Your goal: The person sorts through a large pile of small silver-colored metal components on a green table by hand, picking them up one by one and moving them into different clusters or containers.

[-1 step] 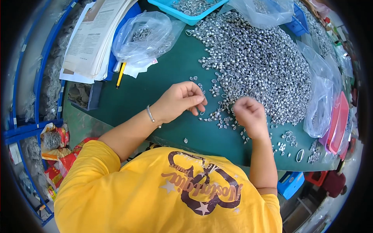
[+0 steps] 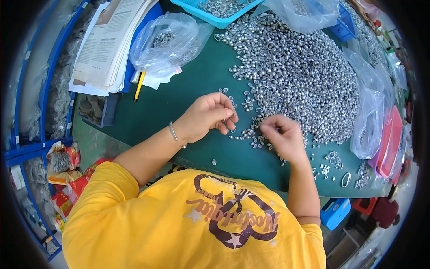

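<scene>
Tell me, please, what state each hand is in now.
Left hand: fingers curled, partly closed; cannot tell if holding anything.
Right hand: fingers curled, blurred; cannot tell if holding anything.

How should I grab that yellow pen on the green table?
Probably pinch the yellow pen's uncovered barrel across its narrow sides, coming from the person's side: it's long and thin, its black end points that way over bare green table, and its far end lies by the clear bag.
</scene>
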### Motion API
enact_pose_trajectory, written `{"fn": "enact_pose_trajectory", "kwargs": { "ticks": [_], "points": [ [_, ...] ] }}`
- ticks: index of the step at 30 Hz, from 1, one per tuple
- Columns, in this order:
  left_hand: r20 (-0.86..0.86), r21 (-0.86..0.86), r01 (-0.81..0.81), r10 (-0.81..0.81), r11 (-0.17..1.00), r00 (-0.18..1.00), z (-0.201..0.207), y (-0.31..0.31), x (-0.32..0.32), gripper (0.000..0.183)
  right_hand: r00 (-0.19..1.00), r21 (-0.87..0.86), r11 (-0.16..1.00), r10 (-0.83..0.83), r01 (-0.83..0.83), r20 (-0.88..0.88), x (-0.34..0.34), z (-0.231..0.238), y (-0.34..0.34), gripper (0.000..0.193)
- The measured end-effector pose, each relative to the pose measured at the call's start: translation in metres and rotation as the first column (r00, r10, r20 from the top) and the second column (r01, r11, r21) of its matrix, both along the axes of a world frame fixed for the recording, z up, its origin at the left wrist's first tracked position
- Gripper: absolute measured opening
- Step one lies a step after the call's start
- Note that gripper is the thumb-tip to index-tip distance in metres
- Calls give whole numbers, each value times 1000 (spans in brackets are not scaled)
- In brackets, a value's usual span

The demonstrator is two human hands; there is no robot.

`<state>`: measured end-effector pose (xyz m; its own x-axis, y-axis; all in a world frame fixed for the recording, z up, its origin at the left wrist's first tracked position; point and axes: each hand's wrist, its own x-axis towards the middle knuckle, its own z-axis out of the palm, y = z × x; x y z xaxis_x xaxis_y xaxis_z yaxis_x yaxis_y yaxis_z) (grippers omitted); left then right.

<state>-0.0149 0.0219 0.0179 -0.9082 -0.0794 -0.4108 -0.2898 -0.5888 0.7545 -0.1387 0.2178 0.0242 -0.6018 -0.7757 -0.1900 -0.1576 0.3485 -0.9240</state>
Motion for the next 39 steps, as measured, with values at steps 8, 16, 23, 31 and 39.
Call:
{"fn": "enact_pose_trajectory", "kwargs": {
  "ticks": [8, 16, 23, 31, 39],
  "points": [
    [-36, -932, 63, -264, 356, 964, -6, 20, 2, 13, 733, 119, 985, 172, -124, -658, 9, -4, -11, 6],
    [-63, -871, 86, -284, 484, 957, -9, 22, 1, 8, 764, 80, 993, 115, -83, -635, 8, -3, -7, 9],
    [37, -155, 108, -104, 982, 994, 0, 26, -1, 9, 907, -3, 999, 35, -40, -419, 2, -10, -8, 6],
    [16, 142, 26, -29, 989, 999, -8, 20, 3, 6, 668, -336, 907, 88, 253, 739, -25, 1, 8, 3],
    [-62, -168, -46, 36, 985, 997, 3, 2, -19, 3, 689, 191, 981, 144, -7, -711, -2, -8, -30, 12]
  ]
}}
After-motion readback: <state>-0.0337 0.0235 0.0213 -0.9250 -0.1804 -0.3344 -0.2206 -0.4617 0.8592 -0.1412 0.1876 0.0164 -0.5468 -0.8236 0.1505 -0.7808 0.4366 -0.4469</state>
